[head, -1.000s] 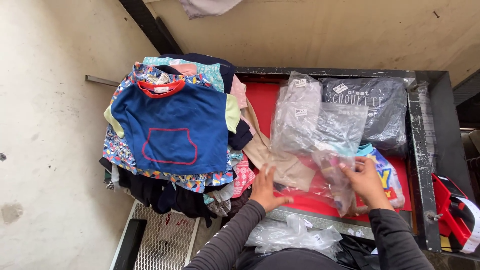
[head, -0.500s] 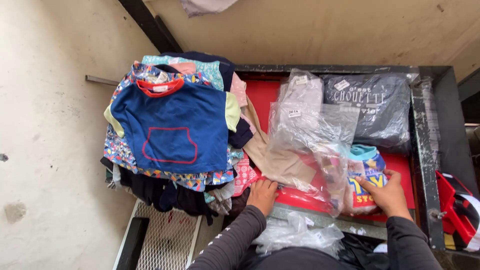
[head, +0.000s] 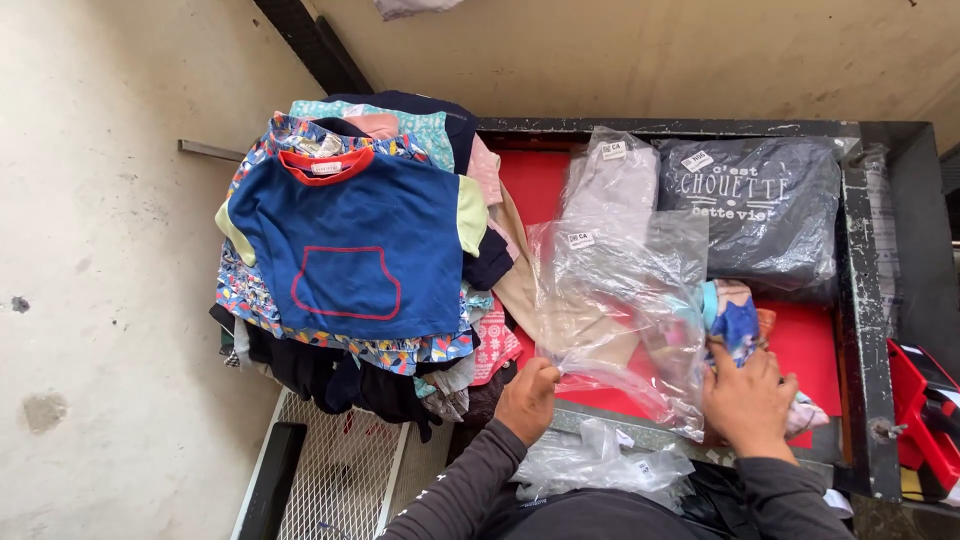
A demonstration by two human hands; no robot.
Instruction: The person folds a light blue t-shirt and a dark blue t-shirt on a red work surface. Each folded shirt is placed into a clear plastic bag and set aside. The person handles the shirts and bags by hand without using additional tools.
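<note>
1. Left hand (head: 527,398) is pinched shut on the near edge of the clear plastic bag (head: 620,300), at the front of the counter (head: 800,345). The bag lies flat over the red top, partly across a beige garment (head: 520,285).
2. Right hand (head: 748,400) is curled down over a rolled colourful garment (head: 738,318), fingers closed on it. The roll sits just right of the bag, touching its side.
3. Risk: the bag film is thin & slack. With only one edge pinched, the mouth could fold shut or tear if the roll gets pushed in crooked.
4. Risk: the roll looks loosely bunched, so it may unfurl w/ only one hand on it.
5. Risk: the clothes pile (head: 350,250) at left overhangs the counter edge, blue shirt on top. A tug on the beige garment under it could drag pieces off toward the wire basket (head: 330,470).
6. Risk: the loose empty bags (head: 600,465) at the front edge could slide off.
7. Hard to see: can't tell whether the bag mouth is open, or which side it faces; glare hides the seams.
8. Right fingertips are buried in the fabric, so the exact grip is unclear.
9. Red object (head: 925,410) at right is cut off by the frame; kind unclear. Lower pile layers hidden.
</note>
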